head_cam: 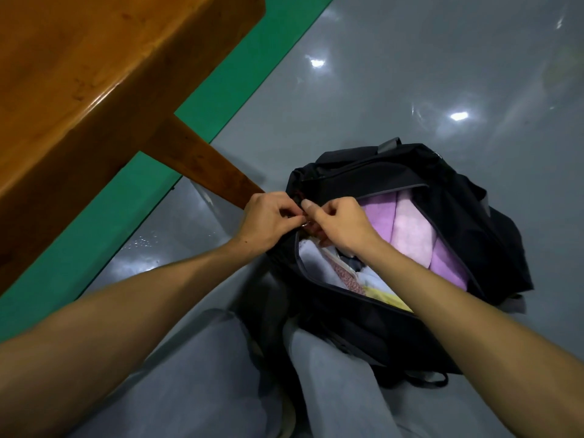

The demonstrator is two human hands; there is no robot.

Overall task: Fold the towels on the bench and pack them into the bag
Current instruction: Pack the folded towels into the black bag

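Head view: both hands, left hand (267, 221) and right hand (336, 224), fingers pinched together on the zipper pull (305, 225) at the black bag's (395, 324) worktop-side corner, open zip track running away rightward over packed towels (414, 230).

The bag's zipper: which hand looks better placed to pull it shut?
Probably the right hand: it lies over the open bag, along the zipper's path. The left hand sits at the bag's end, suited to bracing.

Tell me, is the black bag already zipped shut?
No, the bag is open along its top, with purple towels showing inside while both hands pinch at the zipper end.
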